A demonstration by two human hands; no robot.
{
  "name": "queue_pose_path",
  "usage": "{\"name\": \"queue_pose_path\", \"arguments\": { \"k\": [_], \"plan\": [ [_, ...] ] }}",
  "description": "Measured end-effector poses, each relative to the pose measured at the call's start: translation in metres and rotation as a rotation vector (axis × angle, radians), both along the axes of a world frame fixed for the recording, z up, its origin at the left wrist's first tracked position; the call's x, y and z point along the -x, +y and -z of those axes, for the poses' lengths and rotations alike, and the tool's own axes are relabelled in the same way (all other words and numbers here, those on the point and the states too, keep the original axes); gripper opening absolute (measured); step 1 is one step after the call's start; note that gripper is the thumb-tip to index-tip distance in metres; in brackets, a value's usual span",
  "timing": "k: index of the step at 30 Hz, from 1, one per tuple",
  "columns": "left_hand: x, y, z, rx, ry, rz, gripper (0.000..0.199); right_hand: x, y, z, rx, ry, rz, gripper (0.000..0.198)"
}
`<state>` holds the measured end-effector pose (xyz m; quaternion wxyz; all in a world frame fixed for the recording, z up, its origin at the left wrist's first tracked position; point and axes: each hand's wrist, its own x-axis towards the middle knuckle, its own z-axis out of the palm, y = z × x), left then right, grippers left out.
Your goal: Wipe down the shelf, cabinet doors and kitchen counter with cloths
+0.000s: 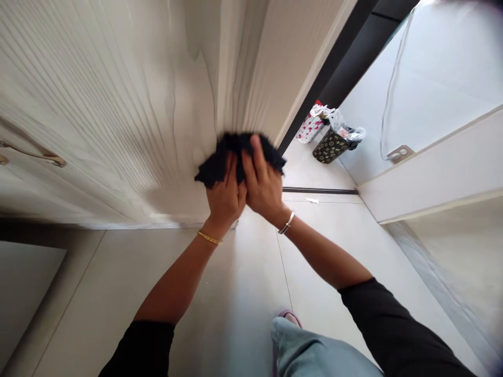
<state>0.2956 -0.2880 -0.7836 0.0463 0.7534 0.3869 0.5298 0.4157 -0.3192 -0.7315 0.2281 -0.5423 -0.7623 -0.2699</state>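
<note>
A crumpled black cloth (pixel 220 159) is pressed against a pale wood-grain door (pixel 129 104). My left hand (pixel 225 196) and my right hand (pixel 261 183) lie side by side on the cloth, both pushing it flat to the door's lower part near its right edge. A gold bangle circles my left wrist and a silver one my right wrist. Both arms reach forward in black sleeves.
A gold door handle (pixel 33 153) sits at the far left. Past the dark door frame, a patterned bin (pixel 332 146) with a white liner and a red-and-white bag (pixel 310 127) stand on the tiled floor (pixel 243 293). A white panel (pixel 432 167) juts out at right.
</note>
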Motion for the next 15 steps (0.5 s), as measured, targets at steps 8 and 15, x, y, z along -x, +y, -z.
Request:
{"name": "queue_pose_path", "arguments": {
  "k": [8, 15],
  "plan": [
    [0.010, 0.007, 0.030, 0.053, 0.105, 0.063, 0.064, -0.005, 0.005, 0.049, 0.063, 0.081, -0.003, 0.048],
    [0.026, -0.005, 0.087, 0.052, 0.204, 0.034, 0.074, 0.001, -0.017, 0.117, 0.216, 0.065, 0.032, 0.047]
  ]
}}
